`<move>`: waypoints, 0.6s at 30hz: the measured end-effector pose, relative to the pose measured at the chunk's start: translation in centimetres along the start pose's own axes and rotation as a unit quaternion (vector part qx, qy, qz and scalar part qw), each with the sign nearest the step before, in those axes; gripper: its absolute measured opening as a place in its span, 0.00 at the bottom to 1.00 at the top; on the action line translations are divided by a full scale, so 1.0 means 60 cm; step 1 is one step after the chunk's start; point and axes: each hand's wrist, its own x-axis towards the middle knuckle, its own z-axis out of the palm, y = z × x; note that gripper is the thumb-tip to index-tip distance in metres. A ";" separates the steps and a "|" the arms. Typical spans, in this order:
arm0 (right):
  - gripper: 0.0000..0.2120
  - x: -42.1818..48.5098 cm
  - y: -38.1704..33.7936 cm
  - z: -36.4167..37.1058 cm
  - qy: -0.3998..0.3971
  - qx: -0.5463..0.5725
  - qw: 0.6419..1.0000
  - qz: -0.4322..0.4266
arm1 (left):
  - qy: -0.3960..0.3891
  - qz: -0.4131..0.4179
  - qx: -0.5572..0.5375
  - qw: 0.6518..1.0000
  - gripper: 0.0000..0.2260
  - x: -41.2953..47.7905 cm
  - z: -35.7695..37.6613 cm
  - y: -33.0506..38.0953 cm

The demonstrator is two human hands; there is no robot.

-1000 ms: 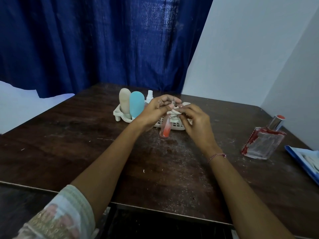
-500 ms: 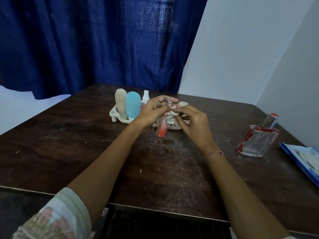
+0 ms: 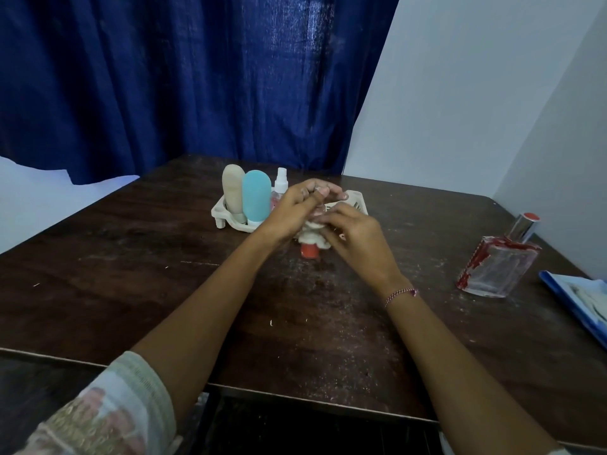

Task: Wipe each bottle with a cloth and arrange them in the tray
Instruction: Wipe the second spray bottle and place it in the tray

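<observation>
Small orange bottle is held over the tabletop, just before the tray; left hand grips its top; right hand pinches the cloth round it; beige bottle, blue bottle and spray bottle stand in the tray; perfume bottle near the right edge seemingly awaits wiping.

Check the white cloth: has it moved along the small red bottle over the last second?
Yes. The white cloth slid down the small red bottle toward its base, from over the white tray to the tray's front rim.

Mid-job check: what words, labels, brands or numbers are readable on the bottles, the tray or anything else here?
Nothing legible.
Square clear glass bottle with red patches: too blurred to read.
Blue-edged sheet at the right edge: print too blurred.
Beige plastic bottle, light-blue plastic bottle: no label visible.
</observation>
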 end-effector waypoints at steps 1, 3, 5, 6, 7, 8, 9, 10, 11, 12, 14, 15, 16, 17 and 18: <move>0.09 0.001 0.001 -0.003 0.039 0.001 0.999 0.008 | 0.001 -0.001 -0.006 1.000 0.09 -0.001 0.002 0.000; 0.10 0.003 0.005 -0.006 0.067 0.004 0.998 0.020 | 0.000 -0.004 -0.024 1.000 0.09 -0.003 0.005 0.001; 0.10 0.003 0.010 -0.006 0.037 0.021 0.999 0.020 | 0.002 -0.009 -0.046 0.999 0.10 -0.004 0.003 0.001; 0.10 0.003 0.012 -0.005 0.005 0.031 0.999 0.014 | 0.001 -0.012 -0.063 0.998 0.10 -0.004 0.002 0.002; 0.10 0.002 0.015 -0.004 -0.036 0.038 0.999 0.005 | 0.000 -0.019 -0.079 0.997 0.11 -0.004 0.001 0.003; 0.09 0.002 0.019 -0.004 -0.082 0.041 0.996 -0.002 | 0.001 -0.026 -0.086 0.996 0.12 -0.004 0.000 0.005; 0.08 0.001 0.020 -0.003 -0.127 0.038 0.991 -0.006 | 0.002 -0.032 -0.083 0.996 0.12 -0.004 0.000 0.007; 0.08 0.000 0.021 -0.003 -0.157 0.032 0.987 -0.006 | 0.000 -0.036 -0.075 0.997 0.13 -0.003 0.000 0.008; 0.08 -0.001 0.022 -0.003 -0.165 0.028 0.986 -0.007 | -0.006 -0.038 -0.069 0.997 0.13 -0.004 0.001 0.009; 0.08 -0.001 0.022 -0.004 -0.148 0.028 0.989 -0.009 | -0.013 -0.041 -0.069 0.997 0.13 -0.004 0.002 0.009; 0.09 0.001 0.019 -0.009 -0.064 0.036 0.997 -0.004 | -0.029 -0.045 -0.077 0.996 0.14 -0.005 0.001 0.008; 0.10 0.003 0.017 -0.012 -0.016 0.038 0.999 0.003 | -0.034 -0.046 -0.076 0.995 0.14 -0.006 0.000 0.008; 0.10 0.004 0.016 -0.014 0.022 0.039 0.999 0.008 | -0.036 -0.045 -0.069 0.996 0.14 -0.007 0.001 0.008; 0.10 0.005 0.015 -0.015 0.045 0.037 0.998 0.009 | -0.038 -0.043 -0.061 0.996 0.13 -0.008 0.003 0.009; 0.10 0.006 0.014 -0.014 0.053 0.035 0.998 0.010 | -0.037 -0.043 -0.055 0.997 0.13 -0.009 0.004 0.010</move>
